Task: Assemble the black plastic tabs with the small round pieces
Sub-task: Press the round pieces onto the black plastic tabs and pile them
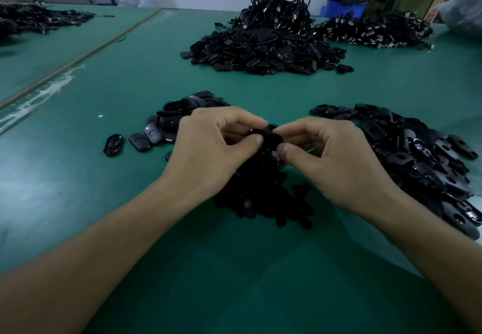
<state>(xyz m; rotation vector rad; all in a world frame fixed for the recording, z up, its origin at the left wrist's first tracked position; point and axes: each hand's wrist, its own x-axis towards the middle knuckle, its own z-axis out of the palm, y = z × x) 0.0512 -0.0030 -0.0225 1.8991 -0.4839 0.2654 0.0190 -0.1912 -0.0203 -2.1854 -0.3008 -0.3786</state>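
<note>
We pinch one black tab (271,134) between the curled fingers (258,139) of left hand (208,148) and right hand (335,159), just above the round pieces (260,198) heaped beneath. We judge the fitting is under way; next comes a square, firm press.

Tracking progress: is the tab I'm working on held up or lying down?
Held up: left hand and right hand pinch the tab above the round pieces.
</note>
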